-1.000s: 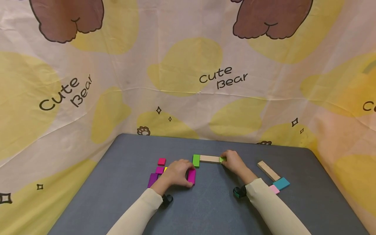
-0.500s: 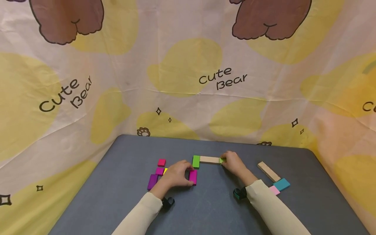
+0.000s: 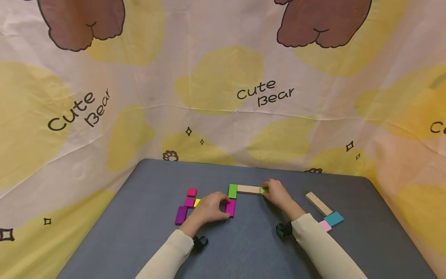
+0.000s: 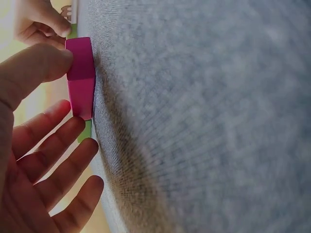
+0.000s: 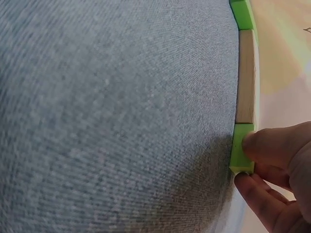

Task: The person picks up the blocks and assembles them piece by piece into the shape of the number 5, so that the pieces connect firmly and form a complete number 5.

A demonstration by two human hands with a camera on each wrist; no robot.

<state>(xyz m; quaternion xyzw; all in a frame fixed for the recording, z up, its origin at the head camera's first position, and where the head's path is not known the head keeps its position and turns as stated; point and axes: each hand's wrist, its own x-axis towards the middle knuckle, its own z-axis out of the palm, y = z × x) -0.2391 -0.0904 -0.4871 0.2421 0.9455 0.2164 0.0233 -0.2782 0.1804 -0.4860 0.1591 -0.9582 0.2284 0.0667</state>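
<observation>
My left hand (image 3: 210, 207) pinches a magenta block (image 3: 230, 208) lengthwise, thumb at its near end and fingertips at its far end. That far end sits right at the near end of a green block (image 3: 232, 191). In the left wrist view the magenta block (image 4: 80, 77) lies low on the grey surface, thumb pressed to one end. From the green block a plain wooden block (image 3: 249, 189) runs rightward to a second green block (image 5: 242, 148), which my right hand (image 3: 278, 193) pinches between thumb and fingers. Its end meets the wooden block (image 5: 246, 77) in the right wrist view.
Left of my left hand lie a red block (image 3: 191, 192), a smaller magenta block (image 3: 189, 202), a partly hidden yellow block (image 3: 197, 202) and a purple block (image 3: 181, 215). Beyond my right wrist are another wooden block (image 3: 318, 203), a blue block (image 3: 333, 219) and a pink block (image 3: 325, 225).
My left hand has slid the magenta block slightly right and then away from me, up to the green block's near end. My right hand has stayed in place on its green block.
</observation>
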